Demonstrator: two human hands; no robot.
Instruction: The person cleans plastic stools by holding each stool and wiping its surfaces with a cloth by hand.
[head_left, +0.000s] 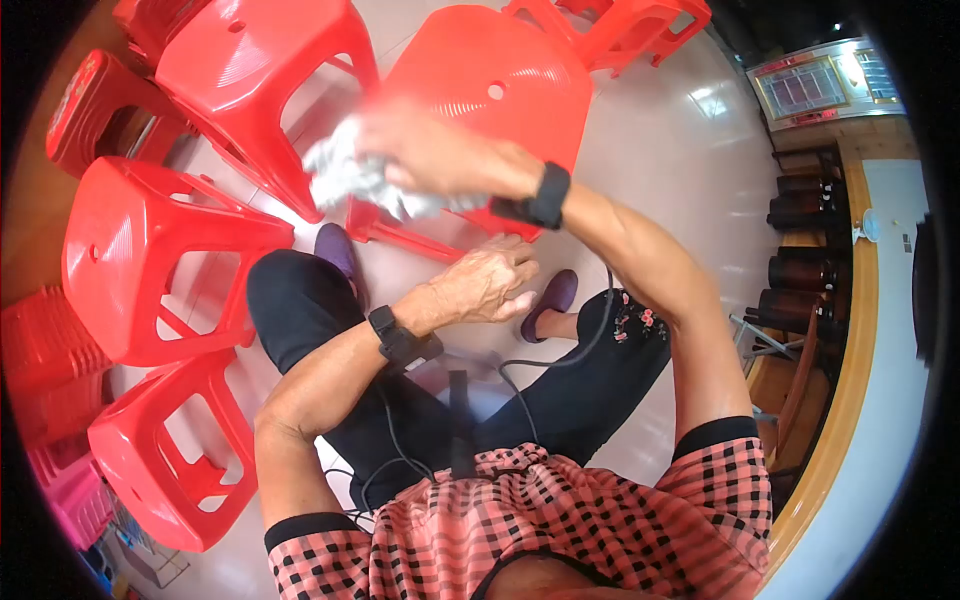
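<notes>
My right hand (425, 155), blurred by motion, holds a crumpled white-grey cloth (355, 175) over the near left edge of a red plastic stool (500, 60) in front of me. My left hand (485, 283) is lower, above the gap between my knees, with its fingers curled loosely and nothing visible in them. It does not touch the stool. A black strap device sits on each wrist. Another red stool (230, 60) stands just beyond the cloth to the left.
More red stools (130, 250) stand along the left, one (180, 450) near my left elbow. Stacked red and pink stools (50, 350) are at the far left. Dark cylindrical objects (800, 270) line a shelf on the right. Black cables hang across my lap.
</notes>
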